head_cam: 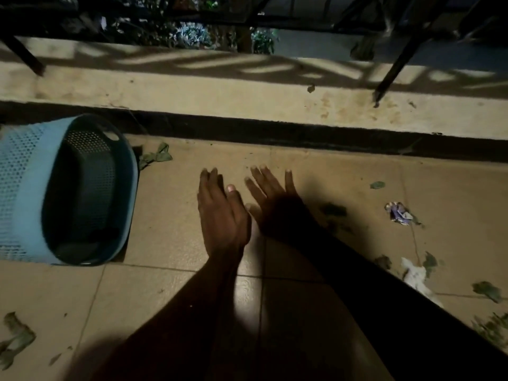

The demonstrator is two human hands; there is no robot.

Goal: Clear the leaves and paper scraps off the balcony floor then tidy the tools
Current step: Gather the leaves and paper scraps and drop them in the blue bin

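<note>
Status: barely started, by my read. Both hands are out over the balcony floor (pixel 187 287), holding nothing. Left hand (pixel 222 215) has its fingers (pixel 212 178) straight and close together; right hand (pixel 272 202) has them spread. Neither is on any litter.

Taking my hands as centre:
- 9 o'clock: blue basket (pixel 82 188) on its side, mouth toward me; the inside is too dark to check for contents.
- 10 o'clock: green leaf (pixel 156 156) just beside the basket rim.
- 3 o'clock: purple paper scrap (pixel 400 213), with a small leaf (pixel 377 185) near it.
- 4 o'clock: white paper scrap (pixel 415 276) with leaves around it, more leaves (pixel 486 291) further out.
- 7 o'clock: leaf clump (pixel 16 339) at the frame edge.

Done: nothing I can confirm. Left: all the leaves and both scraps are still on the floor – the right side is the worst. No broom or dustpan is in view, so the tool tidy-up is also open.
</note>
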